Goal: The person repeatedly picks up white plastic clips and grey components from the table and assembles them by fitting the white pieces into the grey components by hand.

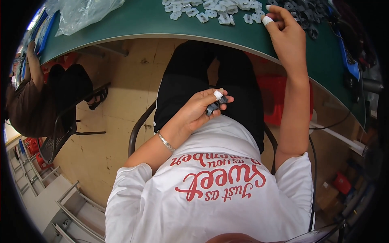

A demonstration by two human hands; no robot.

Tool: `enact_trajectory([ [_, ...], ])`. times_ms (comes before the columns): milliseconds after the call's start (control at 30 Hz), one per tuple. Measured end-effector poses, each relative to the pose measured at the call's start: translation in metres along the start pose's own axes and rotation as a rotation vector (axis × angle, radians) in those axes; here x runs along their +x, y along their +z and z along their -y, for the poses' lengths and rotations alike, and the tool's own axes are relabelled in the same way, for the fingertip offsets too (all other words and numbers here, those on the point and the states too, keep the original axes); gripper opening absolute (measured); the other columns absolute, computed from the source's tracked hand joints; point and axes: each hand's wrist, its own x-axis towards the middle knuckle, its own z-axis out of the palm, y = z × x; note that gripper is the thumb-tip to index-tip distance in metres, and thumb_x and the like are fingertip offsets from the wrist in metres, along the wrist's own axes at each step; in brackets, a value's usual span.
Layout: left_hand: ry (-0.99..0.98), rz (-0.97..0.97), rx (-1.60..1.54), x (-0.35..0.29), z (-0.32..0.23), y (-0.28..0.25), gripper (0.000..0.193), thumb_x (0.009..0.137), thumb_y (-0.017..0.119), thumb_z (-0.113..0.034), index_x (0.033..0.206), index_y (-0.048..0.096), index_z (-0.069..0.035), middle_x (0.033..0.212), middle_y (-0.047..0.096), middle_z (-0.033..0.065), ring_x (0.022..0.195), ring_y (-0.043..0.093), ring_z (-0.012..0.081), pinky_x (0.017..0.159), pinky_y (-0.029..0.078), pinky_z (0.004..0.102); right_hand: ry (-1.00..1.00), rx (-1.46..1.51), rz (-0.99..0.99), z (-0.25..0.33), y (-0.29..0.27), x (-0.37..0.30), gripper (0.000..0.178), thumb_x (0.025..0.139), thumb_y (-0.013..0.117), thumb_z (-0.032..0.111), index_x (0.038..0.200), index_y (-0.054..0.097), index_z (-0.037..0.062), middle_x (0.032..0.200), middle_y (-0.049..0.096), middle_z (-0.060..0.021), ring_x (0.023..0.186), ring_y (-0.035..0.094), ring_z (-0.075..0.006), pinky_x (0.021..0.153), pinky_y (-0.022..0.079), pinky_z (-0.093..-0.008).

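Near my lap, my left hand (202,106) curls its fingers around a few small dark grey plastic parts (212,108), the thumb pressing on them. White tape wraps that thumb. At the table's edge, my right hand (285,34) reaches over the green tabletop, with its taped thumb and forefinger tips apart. Those fingertips are beside several small translucent white plastic parts (223,7) spread in a loose pile. Nothing shows between the right thumb and forefinger. To the right of this hand lies a heap of dark grey plastic parts (304,14).
A clear plastic bag (83,16) lies on the green table (142,22) at the left. Blue trays (349,60) stand at the right edge. Under the table is a red stool (283,97). Another person (34,101) sits at the left. Chair arms flank me.
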Motion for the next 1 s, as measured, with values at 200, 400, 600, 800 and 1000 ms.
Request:
enact_trajectory([
  [200,0.005,0.011,-0.124,-0.005,0.000,0.003,0.031,0.096,0.053,-0.016,0.121,0.052,0.004,0.109,0.057,0.0181,0.078,0.058,0.0147,0.056,0.050,0.0197,-0.053,-0.165,0.060,0.005,-0.002,0.000,0.023,0.085,0.065,0.015,0.106,0.066,0.0060,0.083,0.064,-0.0022,0.069,0.053,-0.0054,0.066,0.046,-0.0226],
  [400,0.030,0.066,-0.110,-0.005,-0.004,0.001,0.032,0.097,0.051,-0.016,0.122,0.052,0.004,0.109,0.059,0.0180,0.080,0.061,0.0149,0.058,0.053,0.0209,0.003,0.050,0.045,-0.010,-0.001,0.001,0.023,0.085,0.066,0.009,0.107,0.065,0.0036,0.090,0.065,-0.0017,0.076,0.055,-0.0061,0.071,0.046,-0.0213],
  [600,0.055,0.060,-0.114,-0.007,-0.005,0.002,0.032,0.099,0.048,-0.018,0.123,0.051,0.003,0.108,0.061,0.0177,0.083,0.065,0.0154,0.059,0.055,0.0202,-0.069,0.416,-0.106,0.010,-0.015,-0.018,0.010,0.085,0.064,0.004,0.095,0.065,0.0014,0.094,0.068,-0.0049,0.083,0.063,-0.0099,0.072,0.049,-0.0236],
  [800,0.083,-0.029,-0.028,-0.004,-0.005,0.002,0.033,0.098,0.049,-0.020,0.124,0.052,0.001,0.105,0.063,0.0138,0.081,0.065,0.0130,0.057,0.053,0.0194,0.129,0.511,0.415,0.021,-0.008,-0.110,0.016,0.085,0.061,-0.003,0.100,0.064,0.0006,0.092,0.066,-0.0053,0.084,0.063,-0.0114,0.073,0.050,-0.0249],
  [1000,0.159,-0.138,0.164,-0.004,0.000,0.004,0.032,0.097,0.053,-0.021,0.121,0.056,0.000,0.096,0.064,0.0081,0.072,0.062,0.0092,0.050,0.046,0.0191,0.317,0.453,0.492,-0.004,0.017,-0.149,0.017,0.085,0.059,-0.002,0.102,0.063,-0.0015,0.091,0.066,-0.0087,0.077,0.061,-0.0132,0.070,0.050,-0.0256],
])
